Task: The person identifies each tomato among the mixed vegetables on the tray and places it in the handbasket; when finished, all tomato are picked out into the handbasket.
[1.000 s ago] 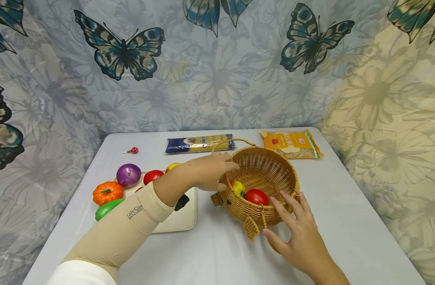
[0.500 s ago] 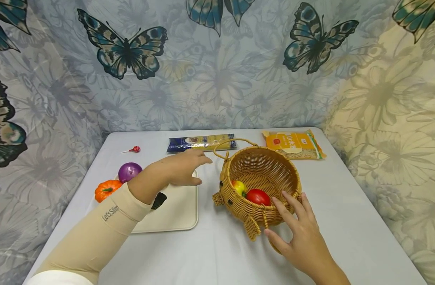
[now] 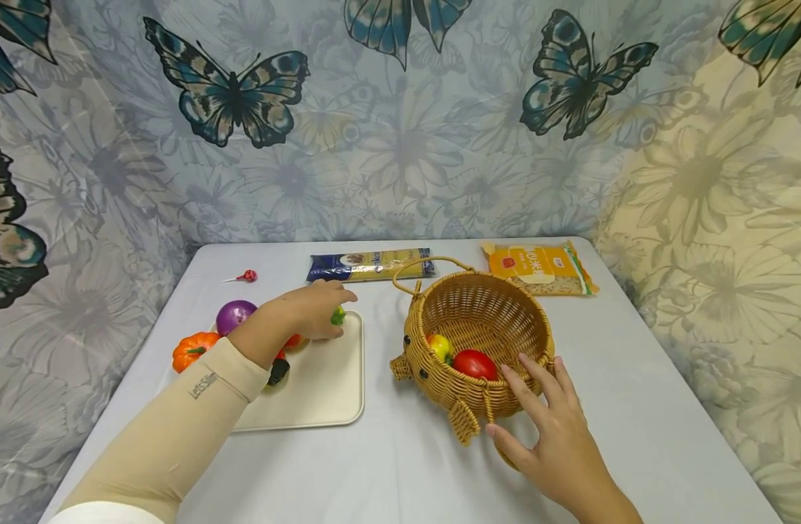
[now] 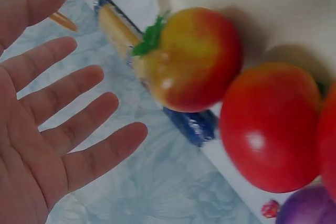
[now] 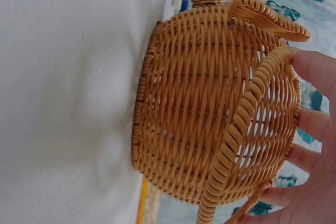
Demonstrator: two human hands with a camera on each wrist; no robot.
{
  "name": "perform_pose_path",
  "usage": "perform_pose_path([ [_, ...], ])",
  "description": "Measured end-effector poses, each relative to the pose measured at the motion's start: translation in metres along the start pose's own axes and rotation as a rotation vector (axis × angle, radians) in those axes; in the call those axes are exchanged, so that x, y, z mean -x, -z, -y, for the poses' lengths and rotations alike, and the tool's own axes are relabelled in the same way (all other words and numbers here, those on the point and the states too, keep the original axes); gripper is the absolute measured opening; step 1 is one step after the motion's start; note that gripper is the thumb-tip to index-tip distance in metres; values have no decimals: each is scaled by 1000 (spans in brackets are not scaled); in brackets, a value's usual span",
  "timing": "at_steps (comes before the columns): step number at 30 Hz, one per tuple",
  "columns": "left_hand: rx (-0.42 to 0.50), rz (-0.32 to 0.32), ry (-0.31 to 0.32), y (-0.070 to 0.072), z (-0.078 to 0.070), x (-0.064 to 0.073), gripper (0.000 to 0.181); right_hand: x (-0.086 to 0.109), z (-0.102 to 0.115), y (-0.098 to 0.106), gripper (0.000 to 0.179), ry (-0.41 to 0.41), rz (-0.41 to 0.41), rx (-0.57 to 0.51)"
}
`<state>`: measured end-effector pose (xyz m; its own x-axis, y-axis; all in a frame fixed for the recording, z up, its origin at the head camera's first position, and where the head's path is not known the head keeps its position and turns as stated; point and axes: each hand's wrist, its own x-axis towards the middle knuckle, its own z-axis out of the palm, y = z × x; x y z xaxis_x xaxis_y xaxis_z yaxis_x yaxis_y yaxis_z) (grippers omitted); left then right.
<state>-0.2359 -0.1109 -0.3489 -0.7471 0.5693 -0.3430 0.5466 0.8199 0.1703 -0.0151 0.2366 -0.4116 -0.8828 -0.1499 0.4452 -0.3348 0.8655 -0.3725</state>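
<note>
My left hand [image 3: 309,311] hovers over the far part of the cream tray [image 3: 331,404], fingers spread and holding nothing. Right beside it sits a red-and-yellow fruit [image 4: 197,59] with a green leafy top, and then a tomato [image 4: 270,129]. My right hand [image 3: 558,433] rests on the near right rim of the brown wicker basket [image 3: 505,306], its fingers extended over the edge. In the right wrist view, the thumb touches the base of the basket's handle [image 5: 239,129]. Inside the basket lie a red tomato [image 3: 475,364] and a yellow-red fruit [image 3: 438,346].
An orange pumpkin [image 3: 191,352] and a purple round vegetable [image 3: 234,317] sit at the tray's left, partly behind my left arm. Along the back are a lollipop [image 3: 247,276], a blue-and-yellow pasta packet [image 3: 371,266] and a yellow bag of grain [image 3: 541,269].
From the basket's left rim, my left hand has moved left to above the tray, its fingers spread. My right hand and the basket have stayed in place.
</note>
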Motion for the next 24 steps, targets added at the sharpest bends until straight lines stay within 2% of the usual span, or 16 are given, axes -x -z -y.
perform_pose_path([
  [10, 20, -2, 8, -16, 20, -8, 63, 1, -1, -2, 82, -6, -2, -1],
  [24, 50, 25, 28, -27, 31, -18, 68, 0, -1, -3, 82, -8, -6, -13],
])
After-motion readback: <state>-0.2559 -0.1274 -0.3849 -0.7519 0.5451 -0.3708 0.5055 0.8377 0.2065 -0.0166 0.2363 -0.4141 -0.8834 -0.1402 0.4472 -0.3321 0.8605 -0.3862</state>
